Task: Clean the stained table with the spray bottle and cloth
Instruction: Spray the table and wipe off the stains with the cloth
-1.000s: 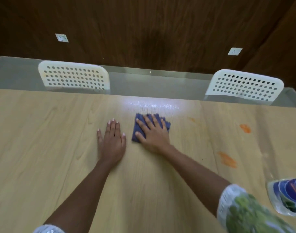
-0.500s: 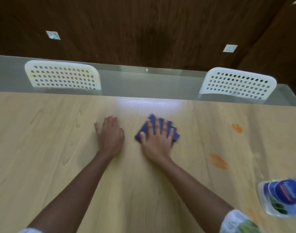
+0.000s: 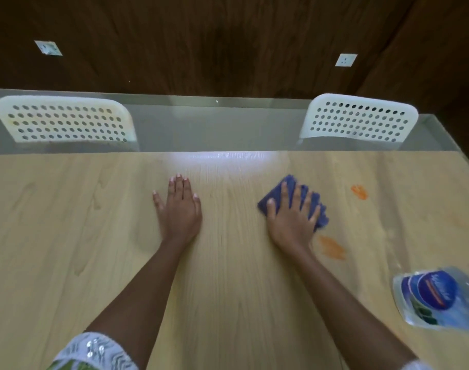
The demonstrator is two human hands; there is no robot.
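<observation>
Chairs stand behind the wooden table (image 3: 68,249): one white chair with holes (image 3: 65,120) far past the left hand, another white chair (image 3: 358,118) far past the right hand. The left hand (image 3: 178,209) lies flat on the table, fingers straight and close together. The right hand (image 3: 292,217) is spread flat and presses on the blue cloth (image 3: 289,186). Just right of that hand are two orange stains, a near stain (image 3: 332,248) and a far stain (image 3: 360,192). The spray bottle (image 3: 436,297) sits well to the right, near the right arm.
</observation>
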